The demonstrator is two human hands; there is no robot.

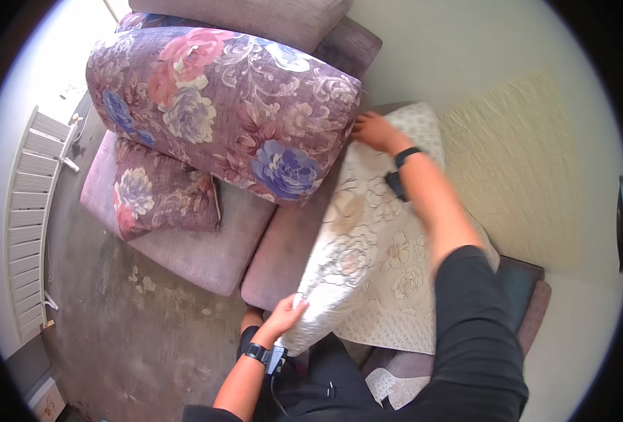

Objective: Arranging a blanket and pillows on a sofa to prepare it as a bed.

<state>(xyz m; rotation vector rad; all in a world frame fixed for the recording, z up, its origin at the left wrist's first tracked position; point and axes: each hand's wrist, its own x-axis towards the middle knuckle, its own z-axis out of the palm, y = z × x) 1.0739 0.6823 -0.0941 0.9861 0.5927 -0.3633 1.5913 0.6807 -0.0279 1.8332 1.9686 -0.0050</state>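
A cream quilted sofa cover (396, 248) with a flower pattern lies over the right part of a mauve sofa (206, 248). My left hand (287, 316) grips its near left edge, which is lifted and slanted. My right hand (377, 132) is at the cover's far end, against the right end of a large floral cushion (227, 111); its fingertips are partly hidden there, so whether they pinch the cloth is unclear. A small floral pillow (166, 192) rests on the sofa's left seat.
Plain mauve cushions (258, 18) are stacked beyond the large floral one. A white slatted rack (31, 221) stands on the left above the worn grey floor (142, 327). A pale wall (501, 53) borders the sofa, with a crinkled yellowish sheet (512, 174) against it. A smaller cream cloth (398, 387) lies near me.
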